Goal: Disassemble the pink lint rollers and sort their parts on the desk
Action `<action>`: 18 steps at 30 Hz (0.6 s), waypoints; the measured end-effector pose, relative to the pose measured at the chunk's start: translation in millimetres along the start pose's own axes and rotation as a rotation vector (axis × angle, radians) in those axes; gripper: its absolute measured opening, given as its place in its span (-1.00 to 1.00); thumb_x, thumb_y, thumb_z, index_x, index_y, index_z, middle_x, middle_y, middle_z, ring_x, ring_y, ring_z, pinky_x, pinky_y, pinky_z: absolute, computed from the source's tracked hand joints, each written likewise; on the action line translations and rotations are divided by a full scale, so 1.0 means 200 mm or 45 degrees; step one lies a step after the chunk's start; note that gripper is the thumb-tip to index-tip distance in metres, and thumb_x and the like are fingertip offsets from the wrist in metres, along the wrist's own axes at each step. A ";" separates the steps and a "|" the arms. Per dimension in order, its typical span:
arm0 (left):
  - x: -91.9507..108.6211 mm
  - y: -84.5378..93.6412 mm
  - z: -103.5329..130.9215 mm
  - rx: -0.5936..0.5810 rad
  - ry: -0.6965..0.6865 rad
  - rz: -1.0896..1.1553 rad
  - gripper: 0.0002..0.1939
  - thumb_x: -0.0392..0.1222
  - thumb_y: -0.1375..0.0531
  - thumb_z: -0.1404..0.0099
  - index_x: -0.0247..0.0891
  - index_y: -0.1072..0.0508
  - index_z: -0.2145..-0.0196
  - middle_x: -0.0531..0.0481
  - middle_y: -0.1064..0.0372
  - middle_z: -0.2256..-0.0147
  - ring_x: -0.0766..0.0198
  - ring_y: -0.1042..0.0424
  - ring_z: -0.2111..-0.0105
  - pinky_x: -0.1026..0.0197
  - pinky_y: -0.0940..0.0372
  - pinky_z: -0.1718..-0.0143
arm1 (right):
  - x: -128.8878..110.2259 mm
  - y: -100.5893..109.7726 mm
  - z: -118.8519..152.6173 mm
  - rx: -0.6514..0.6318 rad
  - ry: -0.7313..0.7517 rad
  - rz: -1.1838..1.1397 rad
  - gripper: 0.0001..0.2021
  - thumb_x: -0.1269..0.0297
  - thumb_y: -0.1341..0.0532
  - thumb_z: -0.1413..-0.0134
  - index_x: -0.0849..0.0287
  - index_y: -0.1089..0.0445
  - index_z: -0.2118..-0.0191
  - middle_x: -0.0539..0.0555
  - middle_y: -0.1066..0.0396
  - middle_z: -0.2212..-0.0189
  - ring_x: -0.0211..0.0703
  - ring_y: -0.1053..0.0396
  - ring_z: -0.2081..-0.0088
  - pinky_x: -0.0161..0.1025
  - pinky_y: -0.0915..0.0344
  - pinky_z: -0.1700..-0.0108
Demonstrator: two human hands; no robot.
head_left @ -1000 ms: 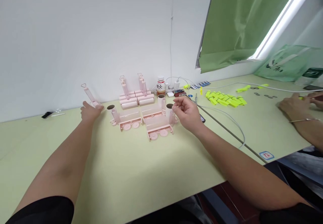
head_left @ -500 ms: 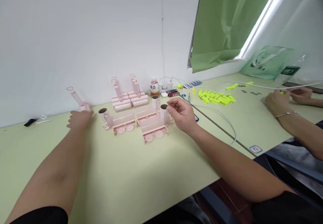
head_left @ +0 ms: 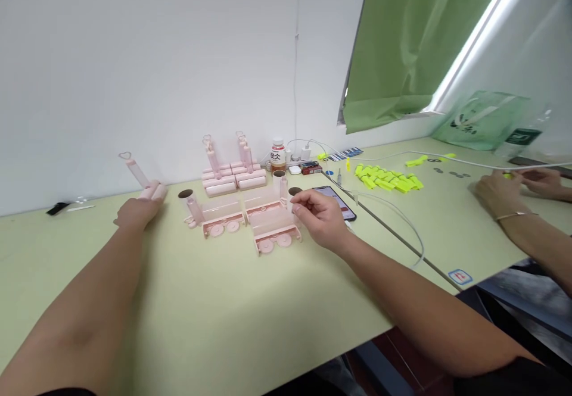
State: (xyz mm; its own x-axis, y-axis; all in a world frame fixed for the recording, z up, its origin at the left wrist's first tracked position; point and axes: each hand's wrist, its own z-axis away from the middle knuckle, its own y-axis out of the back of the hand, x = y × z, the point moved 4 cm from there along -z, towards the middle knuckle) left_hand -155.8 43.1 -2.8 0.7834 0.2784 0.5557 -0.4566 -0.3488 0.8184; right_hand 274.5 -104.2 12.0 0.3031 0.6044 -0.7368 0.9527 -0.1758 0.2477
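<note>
My left hand (head_left: 137, 212) reaches to the far left and is closed on the near part of a pink plastic holder (head_left: 154, 191), which has a clear upright tube topped by a heart-shaped loop. My right hand (head_left: 319, 216) is at the right of a pink roller set, thumb and index finger pinched together beside a roll with a brown top (head_left: 294, 192). Whatever those fingertips hold is hidden. Between my hands lie more pink roller sets (head_left: 223, 224) with clear covers and round discs. One nearer set (head_left: 277, 238) sits just left of my right hand.
Finished-looking pink holders (head_left: 221, 184) stand by the wall, beside a pill bottle (head_left: 277, 156). A phone (head_left: 337, 202) lies behind my right hand. Cables, yellow-green pieces (head_left: 388, 178) and a co-worker's hands (head_left: 500, 193) are to the right.
My right hand has come down and nearer, uncovering more of the phone. My left hand has drawn slightly nearer, showing more of the holder's base. The whole view has shifted a little.
</note>
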 end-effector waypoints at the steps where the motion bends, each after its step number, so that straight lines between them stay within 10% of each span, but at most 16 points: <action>1: -0.04 0.03 0.03 0.034 0.084 0.006 -0.58 0.13 -0.22 -0.06 -0.27 -0.30 0.30 -0.07 -0.23 0.44 -0.24 -0.27 0.10 -0.21 -0.14 0.11 | -0.01 0.00 0.00 -0.008 0.003 0.002 -0.93 0.31 -0.21 -0.10 0.16 -0.41 0.30 -0.02 -0.36 0.49 -0.26 -0.28 0.47 -0.30 -0.21 0.42; 7: -0.19 0.18 0.26 0.253 0.266 0.226 -0.65 0.09 -0.21 -0.09 -0.26 -0.31 0.38 -0.06 -0.38 0.33 0.17 -0.38 0.39 0.19 -0.23 0.42 | -0.02 -0.01 0.03 -0.068 -0.033 -0.039 -0.92 0.29 -0.22 -0.08 0.17 -0.42 0.32 -0.01 -0.35 0.52 -0.25 -0.27 0.50 -0.29 -0.20 0.47; 11: -0.07 0.30 0.48 0.277 0.038 0.726 -0.62 -0.04 -0.27 0.02 -0.27 -0.35 0.26 -0.06 -0.41 0.27 0.19 -0.43 0.37 0.19 -0.30 0.40 | 0.00 -0.04 0.03 -0.108 -0.058 -0.069 -0.91 0.27 -0.23 -0.10 0.16 -0.43 0.30 0.01 -0.36 0.49 -0.24 -0.28 0.47 -0.27 -0.24 0.42; 18: 0.44 0.33 0.97 -0.672 -0.722 0.726 -0.57 -0.12 -0.30 0.05 -0.28 -0.38 0.20 0.02 -0.35 0.31 0.22 -0.35 0.38 0.26 -0.23 0.44 | -0.12 -0.11 -0.03 -0.437 -0.160 -0.427 -0.40 -0.13 -0.27 -0.02 -0.01 -0.26 -0.15 0.19 -0.32 -0.03 -0.01 -0.36 0.08 -0.10 -0.40 0.18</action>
State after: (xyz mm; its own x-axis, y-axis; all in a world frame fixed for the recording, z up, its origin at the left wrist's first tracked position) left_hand -34.6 -129.2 71.1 0.4087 -0.3312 0.8505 -0.8544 0.1888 0.4841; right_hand 246.4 -111.2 28.6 0.0011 0.4817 -0.8763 0.9429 0.2913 0.1613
